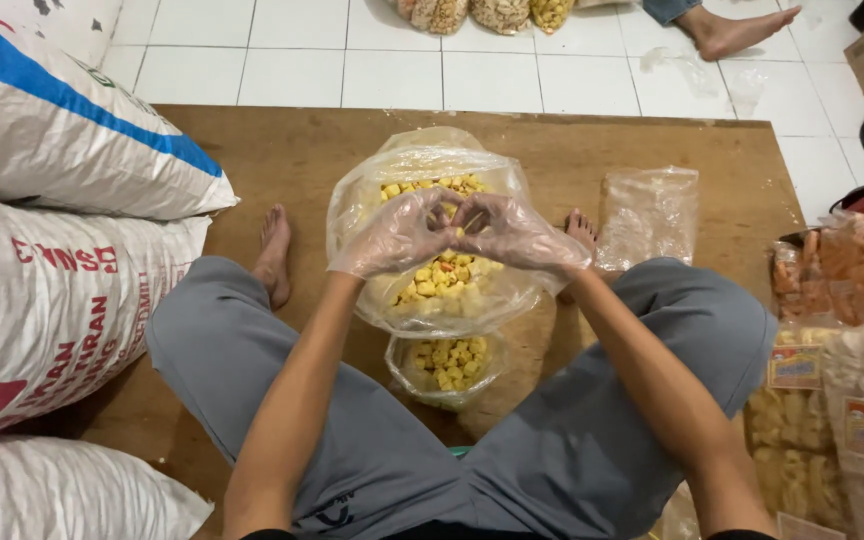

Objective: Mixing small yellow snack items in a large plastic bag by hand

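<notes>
The person sits cross-legged on a brown wooden board [282, 150] that lies on the white tiled floor [492, 80]. Both hands wear thin, crinkled, transparent plastic gloves. The left hand [392, 235] and the right hand [517, 235] are brought together, their fingertips meeting over the middle of a large clear plastic bag [432, 240]. I cannot tell if the fingers pinch something small between them or only touch each other.

The large bag is soft, glossy and wrinkled, with its mouth open to the top. It holds many small yellow cube-shaped snacks [447, 280], a few with orange-red tint. The bag stands on the board between the person's bare feet. Just below it, nearer to the person, lies a small clear bag [447, 370], round in form and filled with the same yellow cubes.

To the right of the big bag, an empty flat plastic bag [649, 215] rests on the board, shiny and creased. At the left are stacked woven white sacks [52, 250], full and rounded, one with a blue stripe and one with red print. At the right edge are packed snack bags [832, 390], some with pale curled chips, some with orange pieces. Another person's bare foot [737, 30] is on the tiles at the top.
</notes>
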